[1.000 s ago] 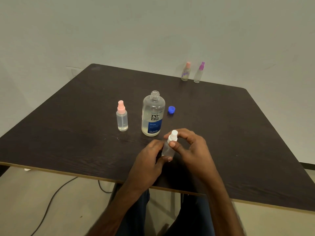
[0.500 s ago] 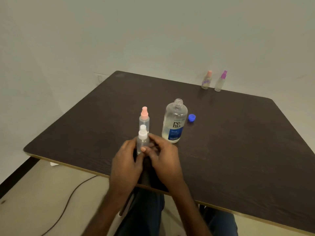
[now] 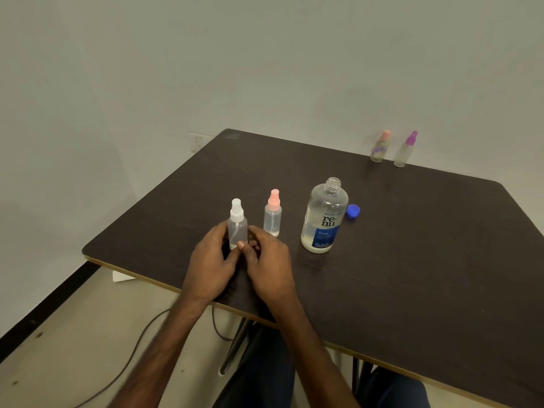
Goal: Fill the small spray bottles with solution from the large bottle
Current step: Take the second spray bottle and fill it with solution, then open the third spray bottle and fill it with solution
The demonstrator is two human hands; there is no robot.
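**A:** What is on the dark bench (image 3: 426, 275), from where you stand?

**B:** The biggest thing is the large bottle (image 3: 323, 219). It stands upright with its neck open, and clear solution fills only its lower part. I think it has no cap on so that pouring is easy.

**A:** And the hands?

**B:** Both are to the left of the large bottle, nearer to the person. The left hand (image 3: 210, 266) curls its fingers round one side of a white-capped spray bottle (image 3: 237, 228). The right hand (image 3: 270, 266) grips the other side, with the thumb on the front. The little bottle is upright and seems to rest on the bench. I suppose two hands steady it because it is narrow and would tip easily.

**A:** Is it filled?

**B:** I cannot tell, because the plastic is cloudy. Its cap is on, so in my judgement it is either finished or not yet opened.

**A:** Are there other small ones?

**B:** A pink-capped spray bottle (image 3: 273, 214) stands between the held one and the large bottle. An orange-capped bottle (image 3: 379, 147) and a purple-capped bottle (image 3: 406, 150) stand well behind the large bottle, probably set aside there.

**A:** And the smallest thing?

**B:** The blue cap (image 3: 352, 211) lies just to the right of the large bottle, close enough for closing it afterwards.
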